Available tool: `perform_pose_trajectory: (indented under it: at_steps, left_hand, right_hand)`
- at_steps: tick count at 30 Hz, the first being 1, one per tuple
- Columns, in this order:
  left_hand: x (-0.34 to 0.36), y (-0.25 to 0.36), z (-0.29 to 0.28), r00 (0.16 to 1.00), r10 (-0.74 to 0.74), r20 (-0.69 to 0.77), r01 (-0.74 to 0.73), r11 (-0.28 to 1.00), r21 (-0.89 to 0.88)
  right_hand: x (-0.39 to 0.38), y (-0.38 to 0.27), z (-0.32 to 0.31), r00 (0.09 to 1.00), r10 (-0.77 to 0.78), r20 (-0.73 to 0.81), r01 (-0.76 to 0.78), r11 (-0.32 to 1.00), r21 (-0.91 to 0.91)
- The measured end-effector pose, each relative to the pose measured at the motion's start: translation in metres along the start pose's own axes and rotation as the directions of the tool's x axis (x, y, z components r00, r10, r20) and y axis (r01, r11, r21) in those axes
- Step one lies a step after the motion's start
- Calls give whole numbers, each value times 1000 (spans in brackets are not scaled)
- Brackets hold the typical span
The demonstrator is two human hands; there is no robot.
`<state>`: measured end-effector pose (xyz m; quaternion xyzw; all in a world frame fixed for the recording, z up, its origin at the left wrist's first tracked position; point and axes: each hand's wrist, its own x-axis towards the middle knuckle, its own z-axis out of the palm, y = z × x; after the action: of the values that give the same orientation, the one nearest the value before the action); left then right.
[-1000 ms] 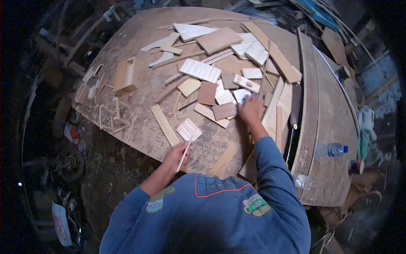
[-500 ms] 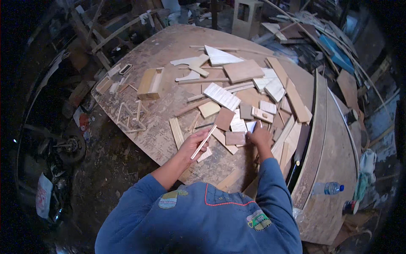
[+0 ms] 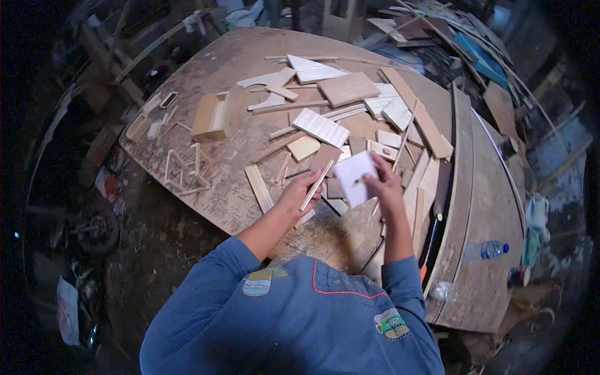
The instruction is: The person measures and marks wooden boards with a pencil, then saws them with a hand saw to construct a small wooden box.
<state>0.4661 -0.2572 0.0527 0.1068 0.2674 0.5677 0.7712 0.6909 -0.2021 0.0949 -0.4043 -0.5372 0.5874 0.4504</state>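
My left hand [image 3: 299, 195] is closed round a thin, pale wooden strip [image 3: 318, 184], which slants up to the right. Beside it, my right hand [image 3: 389, 186] grips a flat white square piece [image 3: 351, 167] by its right side, thumb on the face. A small dark mark shows near the middle of that piece; whether it is card, tile or painted board I cannot tell. Beyond both hands lie several wood offcuts, among them a brown square block [image 3: 326, 155], a pale square block [image 3: 304, 149] and a white-striped board [image 3: 320, 127].
The worktable [image 3: 219, 69] carries an open wooden box [image 3: 210, 117], a small stick frame [image 3: 187, 169] and a long plank [image 3: 417, 114]. At the right, a water bottle [image 3: 494, 249] lies on a side board. Scrap wood [image 3: 431, 34] is heaped beyond the far right edge.
My right hand has lifted the white square piece off the pile and brought it up beside the strip. My left hand keeps hold of the strip. The view has shifted slightly.
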Motion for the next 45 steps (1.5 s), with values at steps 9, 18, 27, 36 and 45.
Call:
perform_pose_trajectory:
  at_steps: [9, 18, 27, 36, 45]
  left_hand:
    - [-21, -6, 45, 996, -63, 58, 60, 997, 50]
    - [-36, 3, 33, 960, -254, 118, 250, 967, 51]
    - [-34, 15, 15, 918, -310, 249, 268, 945, 189]
    - [-44, 30, 57, 970, -241, 43, 240, 971, 21]
    - [-22, 19, 33, 954, -241, 176, 167, 921, 352]
  right_hand:
    - [-69, -30, 90, 901, -432, -49, 263, 632, -729]
    - [-93, -59, 116, 866, -493, -86, 152, 422, -894]
    - [-94, -45, 130, 814, -576, -73, 108, 274, -955]
    - [-102, -51, 144, 804, -594, -35, 177, 295, -939]
    - [-96, -50, 127, 774, -630, -65, 168, 304, -938]
